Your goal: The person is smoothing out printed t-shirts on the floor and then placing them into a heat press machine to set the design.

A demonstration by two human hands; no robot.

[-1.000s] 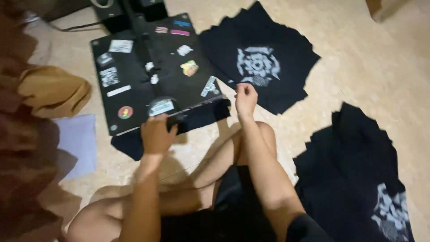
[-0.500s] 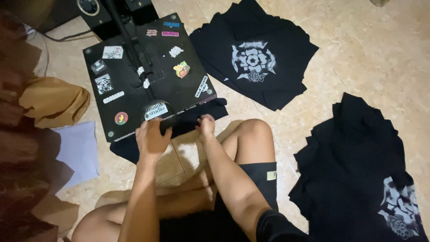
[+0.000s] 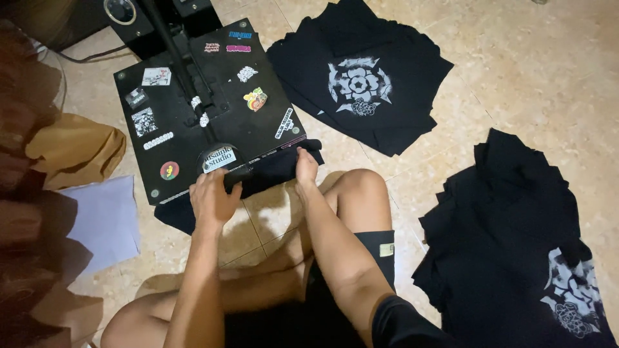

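A black heat press (image 3: 193, 96), its lid covered in stickers, sits shut on the tiled floor in front of me. A black shirt (image 3: 274, 171) lies under the lid, and its edge sticks out at the front. My left hand (image 3: 213, 196) is wrapped around the press handle (image 3: 222, 164) at the near edge. My right hand (image 3: 306, 166) pinches the protruding shirt edge at the press's near right corner. My bare knees are just below both hands.
A stack of black shirts with a white flower print (image 3: 361, 84) lies right of the press. A second pile of black shirts (image 3: 516, 245) is at the right. Brown paper (image 3: 74, 148) and a pale sheet (image 3: 103, 219) lie at the left. A cable (image 3: 90, 57) runs behind the press.
My right hand came back from near the printed shirt stack to the shirt edge at the press front. My left hand moved up onto the handle.
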